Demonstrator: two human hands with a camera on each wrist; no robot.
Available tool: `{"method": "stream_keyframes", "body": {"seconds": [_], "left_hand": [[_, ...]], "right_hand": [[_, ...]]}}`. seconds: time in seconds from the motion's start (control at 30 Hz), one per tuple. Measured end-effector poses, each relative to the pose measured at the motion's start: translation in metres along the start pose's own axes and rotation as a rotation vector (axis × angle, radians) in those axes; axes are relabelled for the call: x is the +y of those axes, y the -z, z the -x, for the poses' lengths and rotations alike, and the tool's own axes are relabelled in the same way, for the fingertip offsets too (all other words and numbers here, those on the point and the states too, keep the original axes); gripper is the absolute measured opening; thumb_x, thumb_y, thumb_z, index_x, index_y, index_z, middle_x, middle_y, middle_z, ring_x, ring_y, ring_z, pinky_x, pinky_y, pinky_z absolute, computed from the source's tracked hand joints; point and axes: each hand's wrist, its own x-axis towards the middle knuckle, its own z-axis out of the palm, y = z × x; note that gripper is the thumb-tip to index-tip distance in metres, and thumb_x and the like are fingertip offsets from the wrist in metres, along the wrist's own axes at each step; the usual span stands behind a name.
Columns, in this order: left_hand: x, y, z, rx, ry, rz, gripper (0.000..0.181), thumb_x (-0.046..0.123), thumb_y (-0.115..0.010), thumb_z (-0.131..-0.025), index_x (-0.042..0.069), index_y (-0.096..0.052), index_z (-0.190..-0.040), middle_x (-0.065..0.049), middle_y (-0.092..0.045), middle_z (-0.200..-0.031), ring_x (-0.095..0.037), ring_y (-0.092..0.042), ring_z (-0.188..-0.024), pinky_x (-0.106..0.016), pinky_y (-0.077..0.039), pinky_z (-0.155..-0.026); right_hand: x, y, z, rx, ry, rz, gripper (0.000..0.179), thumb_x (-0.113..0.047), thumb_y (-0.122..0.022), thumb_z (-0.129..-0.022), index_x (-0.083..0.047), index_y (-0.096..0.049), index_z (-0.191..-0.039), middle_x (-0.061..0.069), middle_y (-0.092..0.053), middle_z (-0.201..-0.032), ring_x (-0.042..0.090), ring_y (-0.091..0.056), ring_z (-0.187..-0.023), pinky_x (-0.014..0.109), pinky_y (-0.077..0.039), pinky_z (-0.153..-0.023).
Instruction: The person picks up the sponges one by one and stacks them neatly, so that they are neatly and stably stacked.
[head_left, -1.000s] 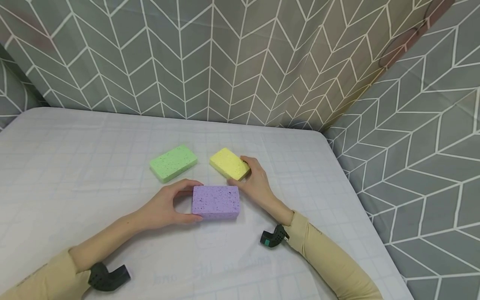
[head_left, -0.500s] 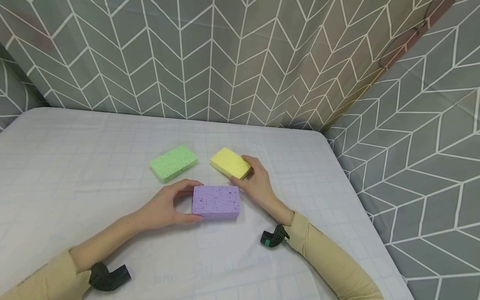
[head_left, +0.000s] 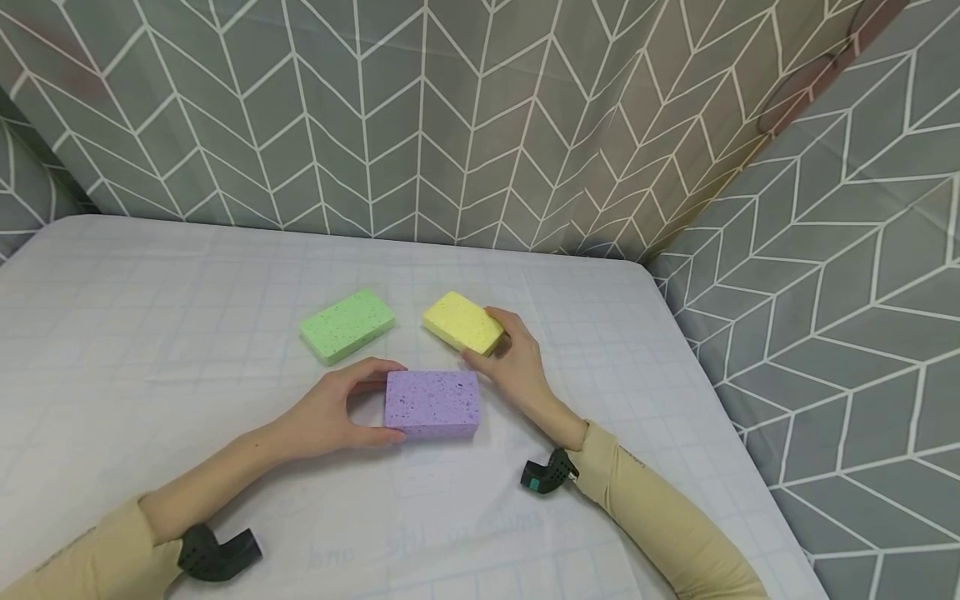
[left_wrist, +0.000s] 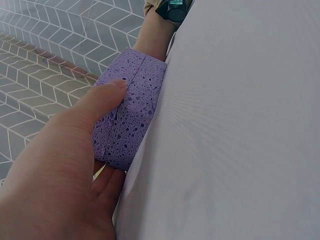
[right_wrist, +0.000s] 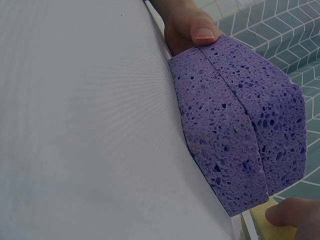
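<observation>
A purple sponge (head_left: 431,400) lies across the middle, full of small pores. My left hand (head_left: 322,410) holds its left end, thumb along the near side and fingers at the far side. In both wrist views a dark line runs lengthwise along this purple sponge (right_wrist: 225,115). Just beyond its right end, my right hand (head_left: 517,367) grips a yellow sponge (head_left: 462,323) by the right end, between thumb and fingers. The right wrist view shows only a corner of the yellow sponge (right_wrist: 265,222) under the thumb. A green sponge (head_left: 347,325) sits untouched to the left of the yellow one.
All the sponges are on a table with a white cloth (head_left: 187,333), faintly gridded and lettered. A grey curtain (head_left: 390,125) with white zigzag lines hangs behind the far edge, and another patterned panel stands along the right side.
The yellow sponge has shifted slightly right and away from me, together with my right hand. My left hand, the purple sponge and the green sponge stay where they were.
</observation>
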Motion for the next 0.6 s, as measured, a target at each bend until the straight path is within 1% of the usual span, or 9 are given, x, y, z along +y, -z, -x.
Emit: {"method": "stream_keyframes", "body": {"seconds": [0.07, 0.3, 0.6], "left_hand": [[0.0000, 0.0001, 0.0001, 0.000, 0.001, 0.004, 0.075, 0.039, -0.091, -0.071, 0.024, -0.054, -0.134, 0.011, -0.061, -0.132, -0.013, -0.059, -0.124, -0.033, -0.047, -0.109], [-0.0010, 0.0001, 0.0000, 0.001, -0.007, 0.014, 0.075, 0.039, -0.091, -0.071, 0.024, -0.055, -0.134, 0.011, -0.061, -0.132, -0.013, -0.059, -0.124, -0.032, -0.046, -0.109], [-0.0014, -0.0003, 0.0000, 0.001, -0.013, 0.019, 0.074, 0.038, -0.091, -0.071, 0.023, -0.055, -0.134, 0.010, -0.061, -0.131, -0.013, -0.059, -0.124, -0.030, -0.047, -0.109]], "right_hand": [[-0.0003, 0.0006, 0.0002, 0.005, 0.005, -0.017, 0.073, -0.022, -0.084, -0.079, -0.008, -0.050, -0.142, 0.009, -0.053, -0.142, 0.027, -0.049, -0.134, 0.045, -0.042, -0.113], [-0.0015, 0.0019, 0.0024, 0.025, 0.033, -0.069, 0.071, -0.023, -0.082, -0.081, -0.011, -0.050, -0.143, 0.004, -0.053, -0.143, 0.024, -0.046, -0.138, 0.051, -0.031, -0.119], [-0.0006, 0.0023, 0.0042, 0.033, 0.070, -0.102, 0.069, -0.024, -0.081, -0.082, -0.014, -0.050, -0.143, 0.001, -0.053, -0.142, 0.020, -0.046, -0.137, 0.050, -0.030, -0.120]]}}
